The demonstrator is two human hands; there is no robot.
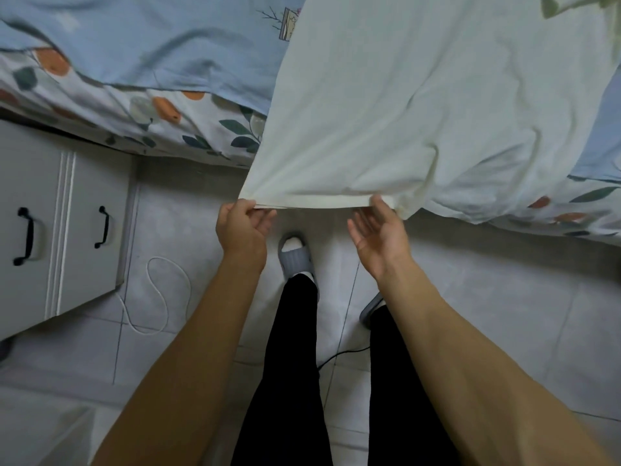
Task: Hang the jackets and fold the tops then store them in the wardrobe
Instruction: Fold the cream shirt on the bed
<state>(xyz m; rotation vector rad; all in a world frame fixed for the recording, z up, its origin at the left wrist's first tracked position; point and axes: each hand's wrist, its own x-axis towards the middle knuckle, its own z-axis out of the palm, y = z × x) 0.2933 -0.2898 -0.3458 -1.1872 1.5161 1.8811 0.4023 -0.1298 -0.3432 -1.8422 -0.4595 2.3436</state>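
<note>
the pale top [420, 105] fills the upper right of the frame, spread over the bed [134, 45] with its lower hem hanging just past the bed's edge at mid-frame. its fabric looks thin and soft, creased in shallow ridges, so we judge it will sag and slide wherever it is not held.

our left hand [243, 227] pinches the hem's left corner, thumb on top and fingers curled beneath, both layers seemingly caught together. our right hand [378, 230] is spread, palm up, with only its fingertips touching the hem further right; it has no closed hold that we can see.

we read this as the folding step for a top: the garment is being laid out and squared before the first fold. nothing here shows a jacket or the wardrobe, so storing lies well ahead.

the next move calls for the right hand to close on the hem so both corners are held evenly, then a gentle pull to flatten the ridges. the risk, as we judge it, is the cloth slipping off the bed edge towards the floor [504, 314].

further out, the patterned bedsheet [161, 109] shows under a blue cover in the upper left. a grey cabinet [50, 230] with black handles stands at left, a white cable [161, 290] loops on the tiles, and a grey slipper [295, 253] sits between our arms.
</note>
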